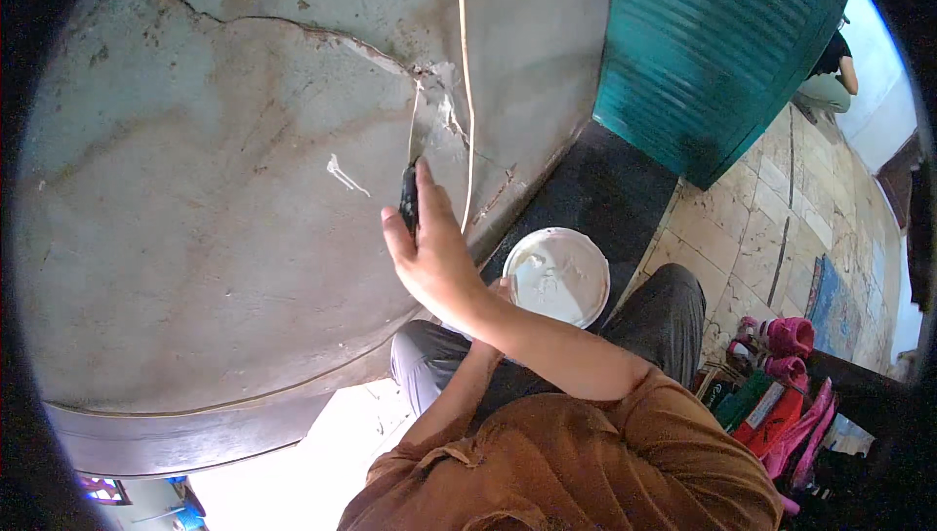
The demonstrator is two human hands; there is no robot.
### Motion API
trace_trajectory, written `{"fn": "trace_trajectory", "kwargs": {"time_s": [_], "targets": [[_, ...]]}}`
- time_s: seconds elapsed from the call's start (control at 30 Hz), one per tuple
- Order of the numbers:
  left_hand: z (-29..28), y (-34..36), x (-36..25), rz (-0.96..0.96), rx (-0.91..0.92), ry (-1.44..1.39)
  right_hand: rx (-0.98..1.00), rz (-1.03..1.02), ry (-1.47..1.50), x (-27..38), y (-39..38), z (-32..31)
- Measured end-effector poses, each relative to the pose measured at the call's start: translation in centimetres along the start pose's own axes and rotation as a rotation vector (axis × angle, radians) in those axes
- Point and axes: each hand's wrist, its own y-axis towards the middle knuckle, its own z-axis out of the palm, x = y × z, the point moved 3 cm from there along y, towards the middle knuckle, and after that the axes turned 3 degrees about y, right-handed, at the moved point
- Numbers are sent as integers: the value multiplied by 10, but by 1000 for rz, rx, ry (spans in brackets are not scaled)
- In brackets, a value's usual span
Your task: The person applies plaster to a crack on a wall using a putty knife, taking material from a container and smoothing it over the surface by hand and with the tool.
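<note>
My right hand (429,248) is closed on the black handle of a putty knife (422,126), whose blade lies against a white patch (449,111) at a crack in the stained grey-green wall (264,238). A thin pale cable runs down the wall just right of the blade. Below, my left hand (501,287), partly hidden behind my right forearm, grips the edge of a round white container (561,282) with pale paste smeared in it.
A teal ridged door panel (712,43) stands beyond a dark slab (605,199). Another person (830,82) is low on the tiled floor (732,248) at far right. Pink and red footwear (786,355) and a blue mat (835,306) lie at my right.
</note>
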Motion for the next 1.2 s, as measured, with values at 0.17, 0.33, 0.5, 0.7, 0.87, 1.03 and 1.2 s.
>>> {"fn": "trace_trajectory", "kwargs": {"time_s": [0.17, 0.33, 0.5, 0.7, 0.87, 1.03, 1.2], "targets": [[-15, 15, 28, -61, -104, 74, 33, 16, 46, 2, -16, 0], [1, -3, -6, 3, -57, 196, 55, 83, -34, -18, -12, -1], [-6, -6, -1, -13, -105, 129, -3, -54, -64, -21, -32, 5], [-14, 28, 52, -27, -86, 0, 37, 101, -41, -33, -23, 11], [-4, 10, 26, 36, -104, 8, 28, 156, -29, -31, -33, 5], [-18, 25, 50, -101, -139, -143, 50, 112, -99, -39, -51, 4], [-3, 9, 12, 52, -9, -413, 193, 213, 97, -30, -68, -75]]}}
